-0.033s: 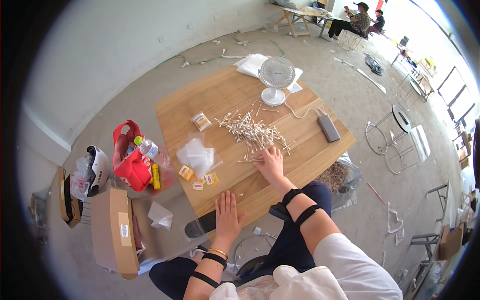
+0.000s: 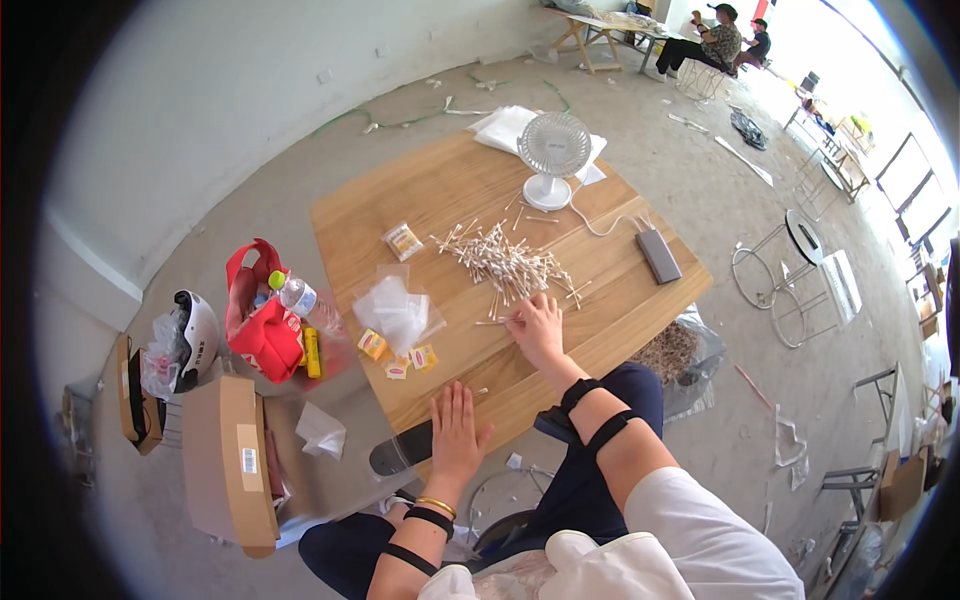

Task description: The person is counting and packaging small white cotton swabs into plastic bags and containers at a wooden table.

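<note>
A loose pile of cotton swabs [image 2: 505,262] lies in the middle of the wooden table [image 2: 400,190]. At its near edge my right hand [image 2: 538,330] rests with bent fingers closed on a cotton swab [image 2: 490,322], whose stick pokes out to the left. How many swabs are under those fingertips is hidden. My left hand [image 2: 458,435] lies flat on the table's near edge, fingers stretched out and holding nothing. Just beyond its fingertips is a small white piece [image 2: 482,391]. Left of the pile are clear plastic bags [image 2: 392,308] and small yellow-and-white packets [image 2: 397,367].
A white fan [image 2: 553,150] stands at the far side, cabled to a grey power bank [image 2: 657,258]. Behind it lie white sheets [image 2: 497,130]. A filled packet [image 2: 402,242] sits far left. Beside the table are a red bag [image 2: 262,325], a bottle [image 2: 297,295] and a cardboard box [image 2: 225,465].
My right hand has shifted very slightly to the left, its fingers closer over the swab. My left hand has stayed in place.
</note>
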### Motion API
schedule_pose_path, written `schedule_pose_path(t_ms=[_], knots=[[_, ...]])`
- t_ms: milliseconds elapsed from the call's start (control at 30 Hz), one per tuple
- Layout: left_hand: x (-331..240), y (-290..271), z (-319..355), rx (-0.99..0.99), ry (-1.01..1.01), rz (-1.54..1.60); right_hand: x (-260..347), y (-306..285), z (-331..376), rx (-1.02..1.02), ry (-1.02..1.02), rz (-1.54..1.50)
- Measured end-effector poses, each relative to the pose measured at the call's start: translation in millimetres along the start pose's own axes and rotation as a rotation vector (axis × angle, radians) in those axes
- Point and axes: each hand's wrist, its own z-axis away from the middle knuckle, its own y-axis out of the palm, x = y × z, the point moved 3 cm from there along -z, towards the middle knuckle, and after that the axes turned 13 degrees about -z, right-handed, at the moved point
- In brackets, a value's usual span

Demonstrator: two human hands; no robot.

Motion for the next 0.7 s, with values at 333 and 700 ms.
schedule_pose_path(t_ms=[333, 700], knots=[[-4, -8, 16, 0.056, -0.034, -0.019, 55, 35, 79, 0.317, -0.207, -0.278], [-5, -4, 16, 0.065, -0.066, -0.049, 36, -6, 74, 0.375, -0.181, -0.211]])
